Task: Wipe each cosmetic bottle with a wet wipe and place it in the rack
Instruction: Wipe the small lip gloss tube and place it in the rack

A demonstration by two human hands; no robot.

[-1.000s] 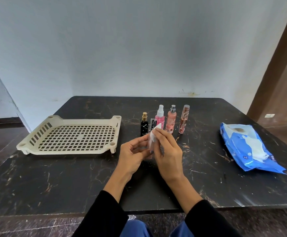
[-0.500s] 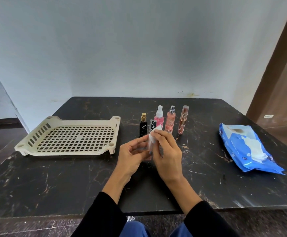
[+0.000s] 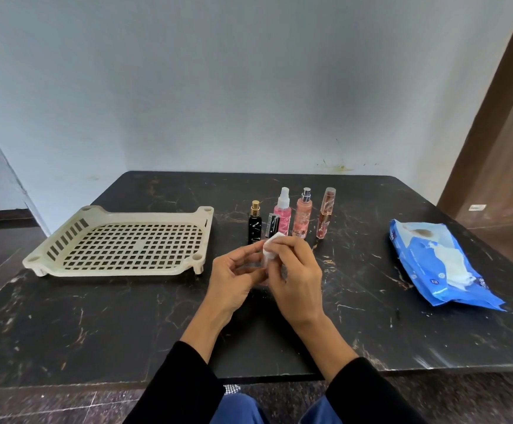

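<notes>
The cream rack (image 3: 120, 243) holds nothing; right of it five bottles (image 3: 302, 214) stand in a row, farther right a blue wipe pack (image 3: 432, 264) on the black marble table (image 3: 96, 316). Near the rack's right corner, left hand (image 3: 233, 276) grips a clear bottle (image 3: 261, 266), right hand (image 3: 298, 280) pinches a white wipe (image 3: 270, 246) against it

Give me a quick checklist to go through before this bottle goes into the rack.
1. Wipe gripped by right hand: ok.
2. Left hand holds a bottle: cannot tell, hidden between the hands.
3. Held bottle wiped all over: cannot tell.
4. Rack has free space: ok, nothing in it.
5. Path left to rack unobstructed: ok.
6. Other bottles upright in a row: ok, black bottle through brown bottle.
</notes>
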